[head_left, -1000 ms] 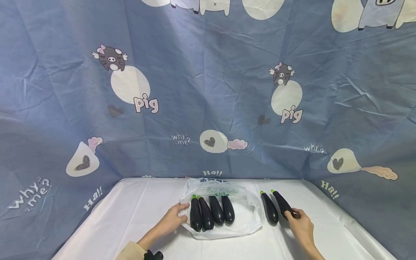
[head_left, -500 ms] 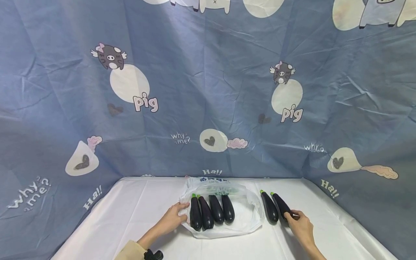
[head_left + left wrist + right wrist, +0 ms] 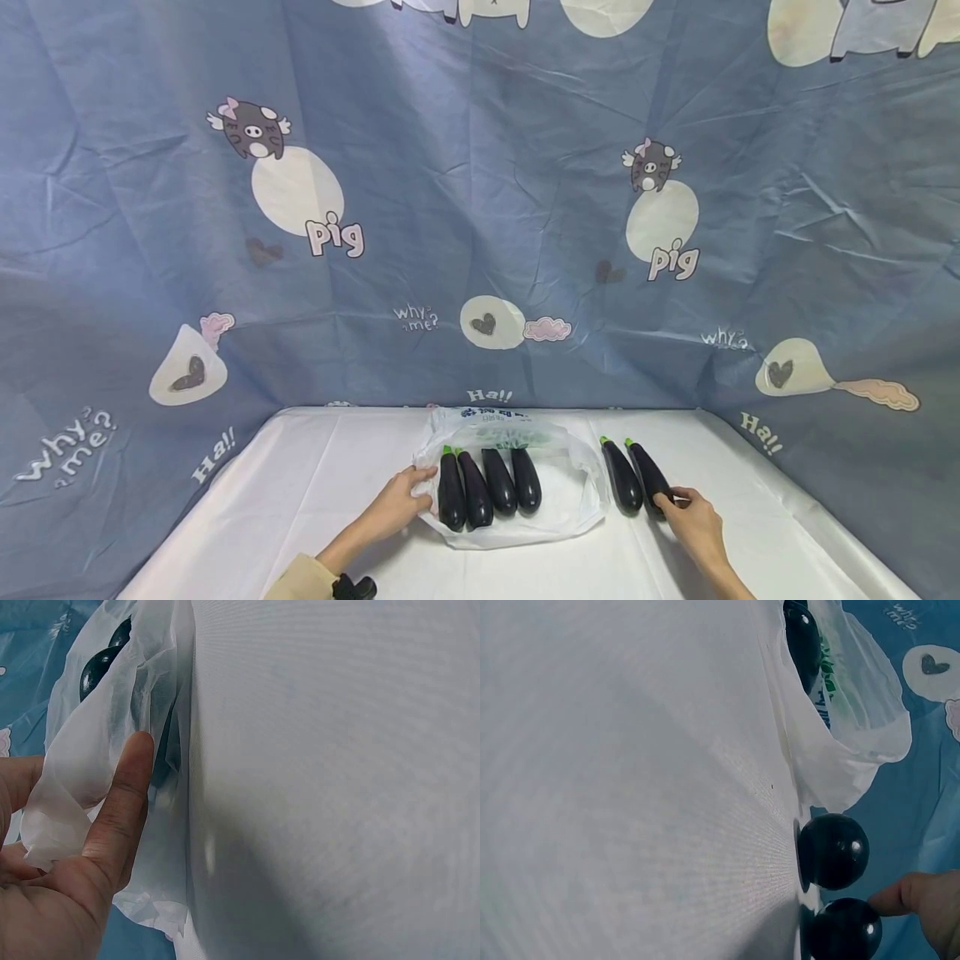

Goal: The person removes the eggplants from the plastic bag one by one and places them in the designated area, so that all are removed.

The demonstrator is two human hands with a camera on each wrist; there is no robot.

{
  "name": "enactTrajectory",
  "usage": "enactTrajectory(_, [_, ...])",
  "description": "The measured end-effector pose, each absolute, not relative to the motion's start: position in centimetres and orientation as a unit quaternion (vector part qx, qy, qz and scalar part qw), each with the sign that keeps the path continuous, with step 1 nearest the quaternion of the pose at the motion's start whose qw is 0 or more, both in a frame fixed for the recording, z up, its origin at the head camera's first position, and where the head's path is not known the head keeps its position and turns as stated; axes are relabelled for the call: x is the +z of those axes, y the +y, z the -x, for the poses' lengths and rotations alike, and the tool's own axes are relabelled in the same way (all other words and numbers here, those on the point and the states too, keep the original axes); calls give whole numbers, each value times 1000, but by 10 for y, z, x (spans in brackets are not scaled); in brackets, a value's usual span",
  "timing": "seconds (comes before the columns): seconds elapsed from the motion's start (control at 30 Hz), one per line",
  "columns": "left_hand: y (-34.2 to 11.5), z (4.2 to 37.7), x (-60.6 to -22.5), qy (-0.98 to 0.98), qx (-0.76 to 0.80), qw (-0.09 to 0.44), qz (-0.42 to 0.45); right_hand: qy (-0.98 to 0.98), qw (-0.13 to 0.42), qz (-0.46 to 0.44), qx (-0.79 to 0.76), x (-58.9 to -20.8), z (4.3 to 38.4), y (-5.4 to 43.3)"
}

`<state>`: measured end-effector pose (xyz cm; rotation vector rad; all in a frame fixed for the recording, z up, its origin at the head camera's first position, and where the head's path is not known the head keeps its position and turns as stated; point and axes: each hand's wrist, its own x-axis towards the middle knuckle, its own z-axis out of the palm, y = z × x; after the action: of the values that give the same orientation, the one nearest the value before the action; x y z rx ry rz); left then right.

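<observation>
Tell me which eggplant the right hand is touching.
The rightmost eggplant of the pair outside the bag; the right hand touches none of the others.

Blue curtain [image 3: 420, 267], creased, hung behind and along both sides of a table covered in white cloth [image 3: 255, 508]. Printed on curtain: two dark winged pigs [image 3: 253, 130] with pink bows, each above a pale round patch [image 3: 298, 192]; grey hearts [image 3: 483, 324]; lettering [image 3: 490, 396] reading "pig", "Ha!!".

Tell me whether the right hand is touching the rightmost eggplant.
Touching. The right wrist view shows the right hand with its thumb tip against the rounded end of the rightmost eggplant.
</observation>
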<state>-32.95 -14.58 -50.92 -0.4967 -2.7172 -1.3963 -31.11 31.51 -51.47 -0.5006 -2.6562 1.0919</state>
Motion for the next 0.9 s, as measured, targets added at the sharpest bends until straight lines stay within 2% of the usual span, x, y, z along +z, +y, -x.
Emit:
enactTrajectory(0.6, [-145,328,-510,-877,-453,8,156,-904,122,163,377,-517,309,316])
enactTrajectory(0.9, [-145,329,-509,-878,-450,18,161,-905,128,160,374,-516,309,316])
